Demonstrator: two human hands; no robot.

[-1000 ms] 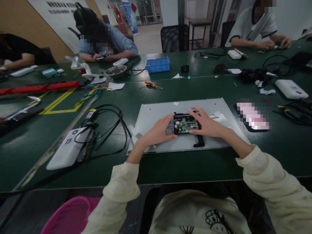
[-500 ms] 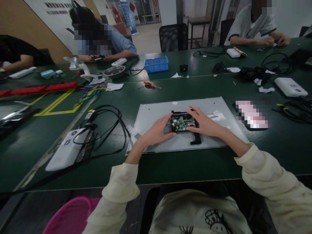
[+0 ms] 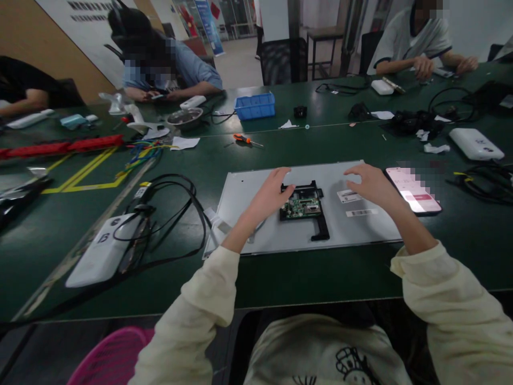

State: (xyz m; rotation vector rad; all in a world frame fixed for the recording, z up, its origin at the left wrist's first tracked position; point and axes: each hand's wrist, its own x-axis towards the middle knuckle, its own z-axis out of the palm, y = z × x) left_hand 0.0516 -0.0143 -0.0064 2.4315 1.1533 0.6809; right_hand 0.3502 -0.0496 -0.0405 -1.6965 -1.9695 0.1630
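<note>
A grey flat panel (image 3: 268, 240) lies on the green table in front of me. On its middle rests a black plastic bracket (image 3: 320, 227) with a green circuit board (image 3: 302, 208) set in it. My left hand (image 3: 270, 192) is at the bracket's left side, fingers apart and holding nothing; whether the fingertips touch the bracket I cannot tell. Over the panel's right part hovers my right hand (image 3: 371, 184), open and apart from the bracket. Two white labels show on the panel under it, one a barcode label (image 3: 361, 213).
Right of the panel lies a phone (image 3: 417, 195). To the left are a white power bank (image 3: 102, 248) and black cables (image 3: 192, 198). Farther back sit an orange screwdriver (image 3: 246, 140), a blue basket (image 3: 255, 107) and a metal bowl (image 3: 185, 117). Several people sit around the table.
My right hand has let go of the bracket and moved right and up over the panel. My left hand has shifted slightly up. The bracket and board stay on the panel.
</note>
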